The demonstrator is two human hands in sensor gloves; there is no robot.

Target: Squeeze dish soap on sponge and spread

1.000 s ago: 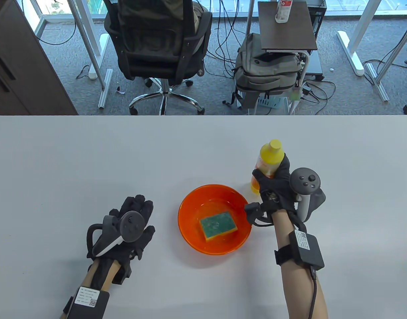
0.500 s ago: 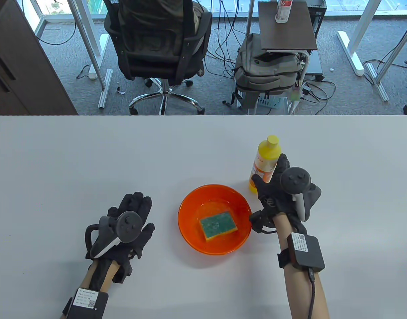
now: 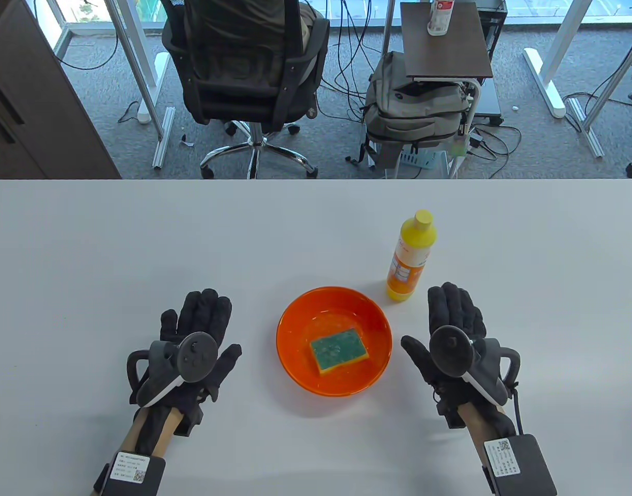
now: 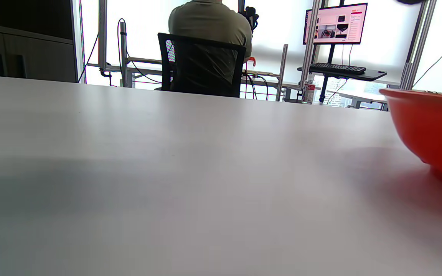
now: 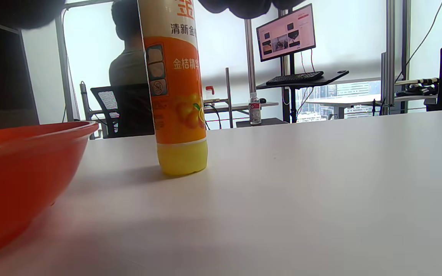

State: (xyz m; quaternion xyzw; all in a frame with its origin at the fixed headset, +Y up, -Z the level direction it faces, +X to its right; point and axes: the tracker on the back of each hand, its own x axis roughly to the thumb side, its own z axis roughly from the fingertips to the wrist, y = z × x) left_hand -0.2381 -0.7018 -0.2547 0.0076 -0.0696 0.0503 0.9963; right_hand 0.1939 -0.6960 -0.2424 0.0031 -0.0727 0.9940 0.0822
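A yellow dish soap bottle (image 3: 411, 256) with an orange label and a closed yellow cap stands upright on the white table, just beyond the bowl's right side; it fills the upper left of the right wrist view (image 5: 177, 92). A green-topped yellow sponge (image 3: 340, 351) lies in the orange bowl (image 3: 295, 315). My right hand (image 3: 453, 320) lies flat and open on the table right of the bowl, fingers spread, clear of the bottle. My left hand (image 3: 202, 318) lies flat and open left of the bowl. Both hands are empty.
The bowl's rim shows at the right edge of the left wrist view (image 4: 428, 122) and at the left of the right wrist view (image 5: 25, 168). Beyond the table's far edge (image 3: 316, 179) stand an office chair (image 3: 249, 67) and a backpack (image 3: 416, 111).
My right hand let go of the bottle, which now stands on the table, and drew back toward me to lie flat. My left hand flattened and shifted slightly.
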